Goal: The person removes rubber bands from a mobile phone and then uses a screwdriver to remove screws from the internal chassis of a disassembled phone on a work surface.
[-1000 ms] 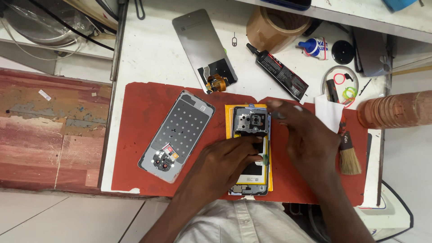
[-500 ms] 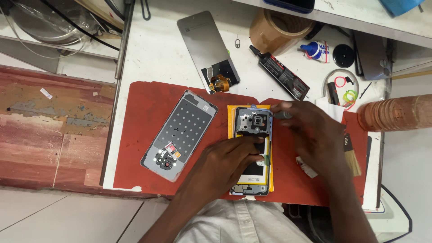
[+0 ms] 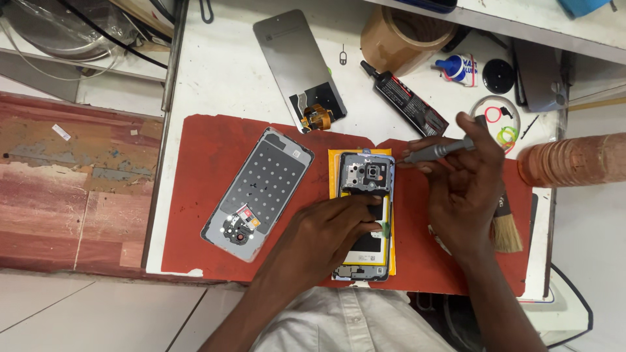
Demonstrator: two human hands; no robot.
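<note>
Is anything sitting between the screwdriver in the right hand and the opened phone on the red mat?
Nothing visible. The screwdriver in the right hand hangs just beside the phone's camera end. The left hand rests lower down, over the battery.

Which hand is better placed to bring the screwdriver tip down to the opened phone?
Probably the right hand: it grips the grey screwdriver, tip pointing at the top of the opened phone. The left hand lies flat across the phone's middle, holding it down on the red mat.
</note>
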